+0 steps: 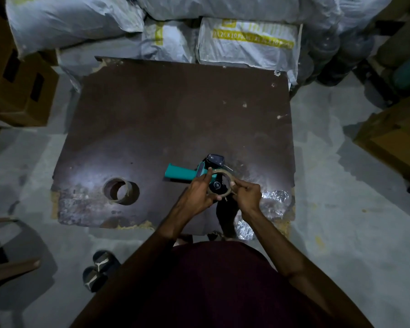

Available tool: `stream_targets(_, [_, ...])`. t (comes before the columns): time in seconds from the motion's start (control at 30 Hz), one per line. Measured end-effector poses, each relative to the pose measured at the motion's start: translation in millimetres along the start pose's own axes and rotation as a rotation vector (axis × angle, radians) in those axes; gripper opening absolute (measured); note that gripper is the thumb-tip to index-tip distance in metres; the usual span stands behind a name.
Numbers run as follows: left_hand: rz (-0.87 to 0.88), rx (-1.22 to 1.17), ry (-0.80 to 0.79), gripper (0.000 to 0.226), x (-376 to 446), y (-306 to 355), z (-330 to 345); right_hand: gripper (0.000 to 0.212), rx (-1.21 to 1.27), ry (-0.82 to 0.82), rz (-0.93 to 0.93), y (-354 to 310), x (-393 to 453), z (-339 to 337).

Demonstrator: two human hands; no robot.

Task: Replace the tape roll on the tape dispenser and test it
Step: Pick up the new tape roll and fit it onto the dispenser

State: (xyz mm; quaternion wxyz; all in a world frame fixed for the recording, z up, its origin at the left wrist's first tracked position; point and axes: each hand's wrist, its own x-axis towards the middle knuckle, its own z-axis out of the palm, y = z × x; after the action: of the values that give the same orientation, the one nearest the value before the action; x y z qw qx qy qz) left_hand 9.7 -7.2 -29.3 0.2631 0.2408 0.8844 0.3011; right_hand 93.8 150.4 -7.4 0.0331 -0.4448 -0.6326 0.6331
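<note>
Near the table's [152, 119] front edge, on scuffed dark-brown board, I see both hands pinching a thin, nearly spent tape ring [220, 183]. Left hand [198, 195] grips its left rim, right hand [246, 196] its right. Under the ring lies the teal-handled dispenser [187, 172], black hub showing through. Well apart to the left sits a cardboard-cored tape roll [121, 191]. Crinkled clear wrapper [273, 201] beside my right wrist.

White sack [249, 41] reads "X 10 Packs".
</note>
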Motion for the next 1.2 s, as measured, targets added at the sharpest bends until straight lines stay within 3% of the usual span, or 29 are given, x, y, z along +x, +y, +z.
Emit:
stream_targets(0.3, [0.037,0.072,-0.022,0.109,1,4,-5,0.022,-0.021,-0.028,0.012,6,8,0])
stream_targets(0.57, [-0.034,0.056,-0.077,0.104,12,18,-14,0.016,0.013,0.012,0.071,0,16,1])
stream_targets(0.87, [-0.09,0.036,-0.01,0.115,-1,12,-6,0.027,0.191,-0.037,0.143,10,6,1])
stream_targets(1.2, [-0.081,0.064,0.022,0.111,-7,14,-2,0.024,0.125,-0.022,0.084,14,7,5])
